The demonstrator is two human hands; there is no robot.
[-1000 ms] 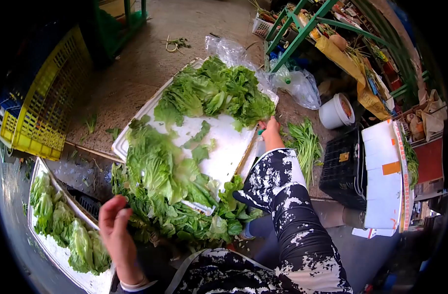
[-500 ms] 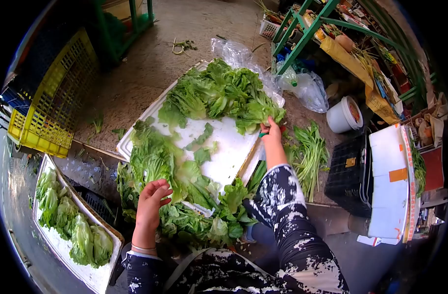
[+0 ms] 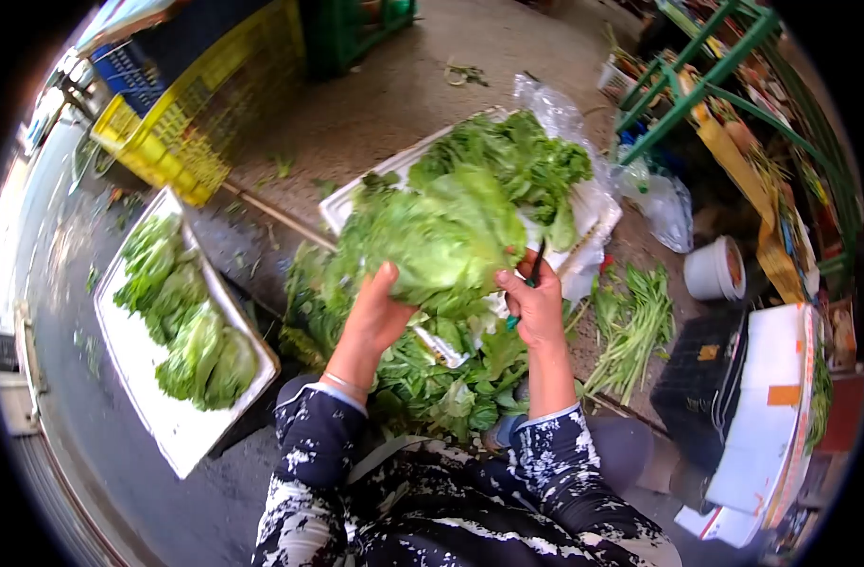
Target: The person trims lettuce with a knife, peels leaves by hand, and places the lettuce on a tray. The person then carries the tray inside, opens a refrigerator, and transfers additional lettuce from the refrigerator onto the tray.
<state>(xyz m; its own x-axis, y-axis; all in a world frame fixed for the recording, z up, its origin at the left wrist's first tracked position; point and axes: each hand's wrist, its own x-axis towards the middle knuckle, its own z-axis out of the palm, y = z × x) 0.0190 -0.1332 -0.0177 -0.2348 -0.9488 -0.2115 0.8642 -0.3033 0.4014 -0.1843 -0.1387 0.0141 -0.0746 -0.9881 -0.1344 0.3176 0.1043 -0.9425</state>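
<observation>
A leafy green lettuce, partly blurred, is held up between both hands over the white foam tray. My left hand grips its near left side, thumb in view and fingers hidden under the leaves. On the right edge, my right hand pinches the leaves with thumb and fingertips. That same hand also holds a small knife, its dark blade pointing up and a green handle end below the palm. More lettuce lies at the tray's far side. Loose trimmed leaves are heaped below the tray, close to my body.
Several lettuces sit in another white foam tray at left. A yellow crate stands behind it. To the right are long-stemmed greens, a white bucket, a black crate and a green metal rack.
Both hands have come together on a lettuce, now raised over the tray. My right hand has moved in from the tray's far right edge. The view has turned left.
</observation>
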